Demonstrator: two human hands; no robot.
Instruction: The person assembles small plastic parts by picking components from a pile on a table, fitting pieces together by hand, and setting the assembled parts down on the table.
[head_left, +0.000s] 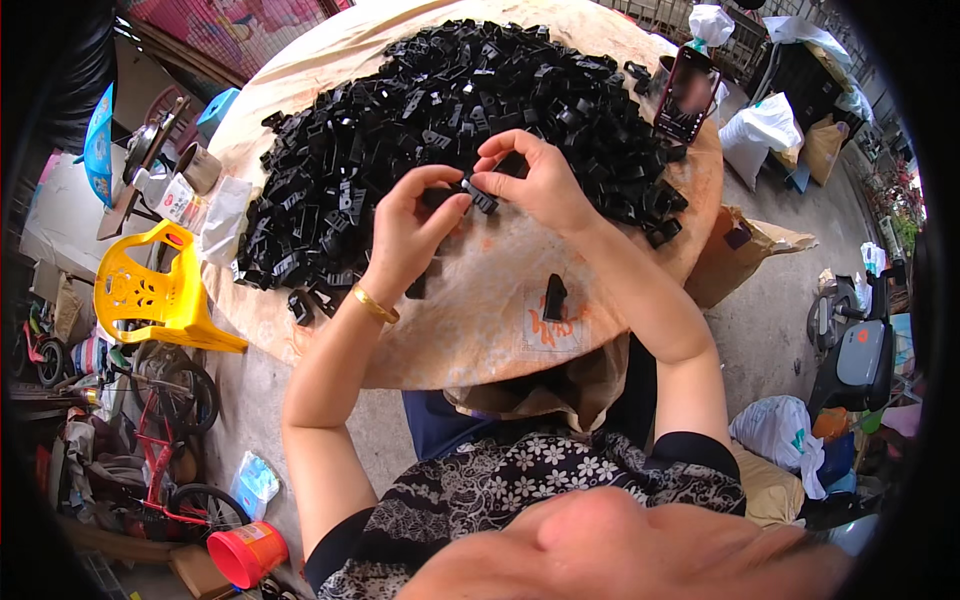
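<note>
Over the near edge of a large heap of small black plastic parts, my two hands meet at one small black plastic part. My left hand is closed, with thumb and forefinger bent in at the part's left side. From the other side my right hand grips it with curled fingers, the thumb at its top. The fingers hide some of the part's shape. A single wedge-shaped black piece lies apart, near the front of the cloth-covered round table.
A phone stands upright by a can at the table's far right. An open paper bag sits against the right edge, and a brown sack hangs at my lap. To the left stand a yellow chair, a bicycle and a red bucket.
</note>
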